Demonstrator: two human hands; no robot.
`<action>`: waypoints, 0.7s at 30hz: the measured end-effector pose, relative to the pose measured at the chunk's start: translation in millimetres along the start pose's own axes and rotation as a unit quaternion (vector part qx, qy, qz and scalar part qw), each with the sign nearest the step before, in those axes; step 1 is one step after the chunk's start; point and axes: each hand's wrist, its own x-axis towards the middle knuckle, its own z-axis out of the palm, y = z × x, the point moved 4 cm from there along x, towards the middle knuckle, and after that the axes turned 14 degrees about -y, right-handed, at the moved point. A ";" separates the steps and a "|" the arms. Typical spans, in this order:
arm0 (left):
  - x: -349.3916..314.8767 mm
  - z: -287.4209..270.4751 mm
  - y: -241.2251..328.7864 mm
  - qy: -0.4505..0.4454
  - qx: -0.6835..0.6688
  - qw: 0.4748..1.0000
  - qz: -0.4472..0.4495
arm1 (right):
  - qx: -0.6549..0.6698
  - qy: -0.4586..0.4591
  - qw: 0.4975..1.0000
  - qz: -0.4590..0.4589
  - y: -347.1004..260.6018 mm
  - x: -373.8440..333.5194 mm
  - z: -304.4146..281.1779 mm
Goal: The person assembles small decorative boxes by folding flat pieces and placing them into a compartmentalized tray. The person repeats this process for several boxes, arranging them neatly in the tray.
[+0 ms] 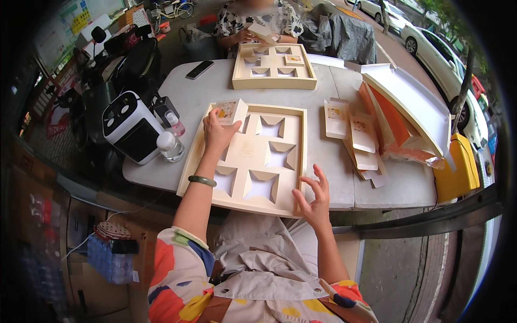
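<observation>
In front of me on the table lies a large cream gift box tray (247,150) with several square openings that have folded flaps and white bottoms. My left hand (218,132), with a green bangle at its wrist, grips a small cream cardboard box (228,111) with a printed picture on top. That small box is at the far left corner opening; whether it sits fully inside I cannot tell. My right hand (315,198) holds nothing, its fingers apart beside the tray's near right corner.
Flat small cartons (363,132) and a stack of orange and white cardboard (401,116) lie to the right. On the left stand a black and white appliance (132,126) and a clear jar (170,146). Opposite, a person handles a small carton behind a similar tray (274,84). A phone (200,69) lies nearby.
</observation>
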 end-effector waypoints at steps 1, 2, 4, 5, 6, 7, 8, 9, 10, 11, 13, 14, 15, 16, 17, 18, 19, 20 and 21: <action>6.5 9.3 -1.5 -0.012 0.014 1.000 -0.022 | 0.040 0.015 0.999 0.007 15.8 3.9 3.6; 9.6 15.7 0.5 -0.023 0.029 0.998 -0.045 | 0.082 0.027 0.996 0.013 31.2 8.5 8.3; 11.2 22.5 2.4 -0.045 0.053 0.993 -0.092 | 0.135 0.030 0.990 0.011 51.8 13.9 18.3; 13.0 23.0 4.9 -0.055 0.064 0.992 -0.091 | 0.125 0.023 0.992 0.001 56.8 12.8 18.7; 15.7 23.4 7.6 -0.064 0.076 0.991 -0.091 | 0.115 0.016 0.993 -0.010 61.1 12.8 18.3; 14.1 23.1 8.3 -0.075 0.089 0.989 -0.095 | 0.107 0.006 0.994 -0.017 62.6 11.5 20.1; 13.6 22.3 10.8 -0.073 0.115 0.987 -0.089 | 0.147 0.004 0.989 -0.015 66.1 12.0 22.6; 13.8 22.0 13.9 -0.071 0.140 0.984 -0.084 | 0.149 -0.003 0.989 -0.017 67.0 12.3 23.7; 14.6 21.8 16.3 -0.069 0.165 0.981 -0.078 | 0.151 -0.010 0.988 -0.021 66.3 13.2 23.5; 16.0 23.4 14.4 -0.065 0.167 0.981 -0.074 | 0.152 -0.017 0.988 -0.024 65.5 13.7 23.5; 17.9 25.5 12.6 -0.055 0.170 0.982 -0.067 | 0.155 -0.014 0.987 -0.027 64.1 13.6 23.5; 17.0 27.4 14.2 -0.055 0.168 0.982 -0.061 | 0.156 -0.013 0.987 -0.029 63.6 13.8 23.6; 15.4 30.7 16.5 -0.055 0.165 0.983 -0.055 | 0.158 -0.012 0.987 -0.032 63.4 14.2 23.6; 13.7 32.8 19.9 -0.056 0.162 0.984 -0.049 | 0.160 -0.011 0.987 -0.034 63.7 13.6 22.8; 13.9 33.0 21.0 -0.055 0.165 0.983 -0.052 | 0.161 -0.009 0.986 -0.035 63.8 13.1 22.0; 14.7 33.0 22.6 -0.055 0.168 0.983 -0.055 | 0.160 -0.009 0.987 -0.032 63.1 13.2 21.4; 15.1 33.2 24.2 -0.054 0.170 0.982 -0.058 | 0.157 -0.010 0.987 -0.029 61.7 14.1 20.8; 15.7 32.0 23.4 -0.068 0.174 0.980 -0.070 | 0.154 -0.010 0.988 -0.027 61.3 14.4 20.5; 16.2 28.8 21.6 -0.081 0.178 0.977 -0.083 | 0.156 -0.011 0.987 -0.024 61.7 13.7 20.6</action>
